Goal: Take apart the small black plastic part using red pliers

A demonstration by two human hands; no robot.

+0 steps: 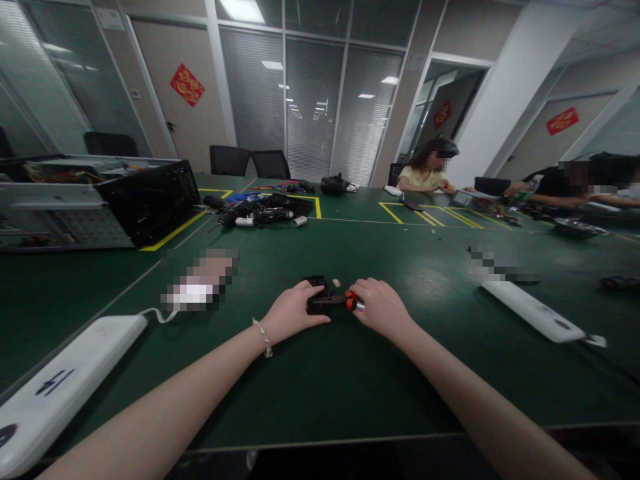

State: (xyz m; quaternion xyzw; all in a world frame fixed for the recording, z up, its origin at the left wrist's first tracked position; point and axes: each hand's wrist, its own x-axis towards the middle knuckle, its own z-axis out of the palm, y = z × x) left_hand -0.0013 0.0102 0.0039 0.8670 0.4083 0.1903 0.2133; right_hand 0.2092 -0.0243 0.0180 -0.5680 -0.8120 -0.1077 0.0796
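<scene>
Around a small black part [315,307] close my left hand's [290,312] thumb and fingers, pressing it to the green table. Its exact kind is hard to make out. My right hand [384,308] is wrapped round red-handled pliers [351,301], whose dark jaws point left and reach onto the black part. Whether the jaws grip it, I cannot tell. A tiny pale scrap [337,283] lies just beyond, between my two hands. My left fingertips partly cover the black part, and my right fingers hide most of the handles.
An open computer case [150,207] stands at the back left. Tangled cables and tools [265,210] lie right of it. White power banks lie at left [75,380] and right [535,310], near blurred devices. People [425,177] sit across the green table [350,393].
</scene>
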